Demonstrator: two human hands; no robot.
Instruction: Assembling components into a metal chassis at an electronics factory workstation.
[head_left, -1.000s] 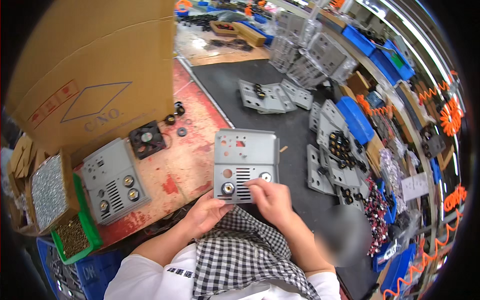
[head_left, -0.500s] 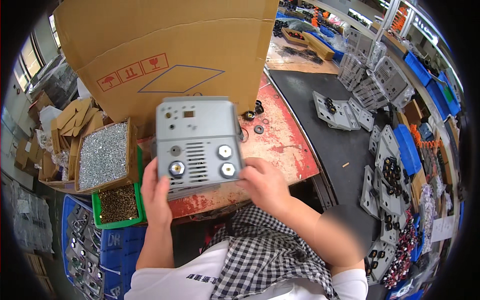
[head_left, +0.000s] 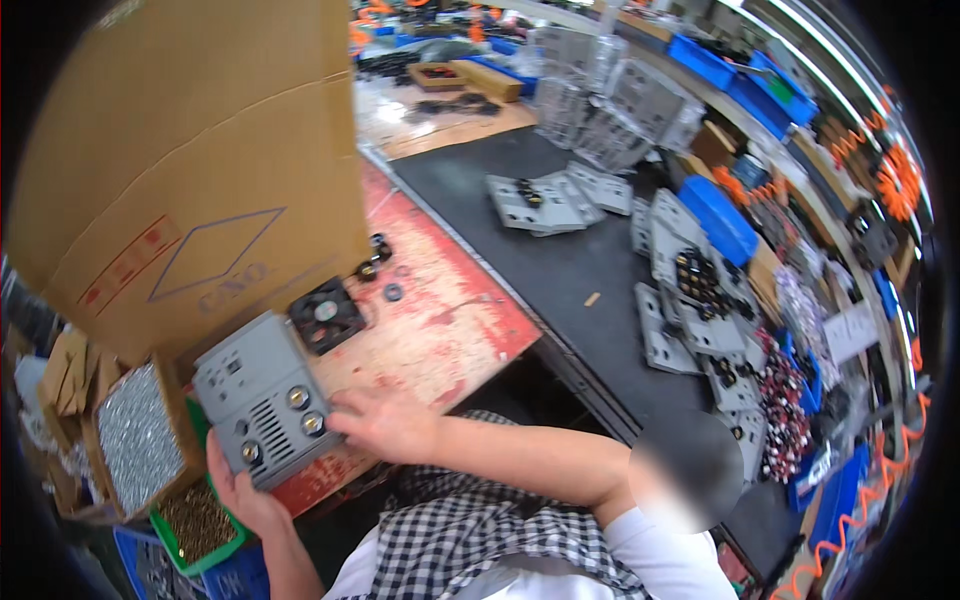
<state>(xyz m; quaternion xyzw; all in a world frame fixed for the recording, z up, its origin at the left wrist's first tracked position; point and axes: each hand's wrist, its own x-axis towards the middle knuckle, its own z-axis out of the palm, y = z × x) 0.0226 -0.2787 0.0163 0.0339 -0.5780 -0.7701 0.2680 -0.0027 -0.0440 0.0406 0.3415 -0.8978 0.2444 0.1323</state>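
Head view shows the grey metal panel with round knobs and a vent grille [head_left: 265, 398] lowered to the worn red-painted workbench [head_left: 440, 320] beside the black square fan [head_left: 326, 314] — half a second ago it was lifted up against the big cardboard box [head_left: 190, 180]. Left hand [head_left: 240, 490] clamps its lower edge from beneath; right hand [head_left: 385, 425] lies on its right corner, fingers apparently together — placement looks nearly finished.

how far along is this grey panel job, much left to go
Done: the grey panel in hand already carries three round knobs. In hand: the left hand grips its lower edge, the right hand rests at its side. Left: many bare grey panels lie along the black belt, and a black fan sits loose on the red bench.
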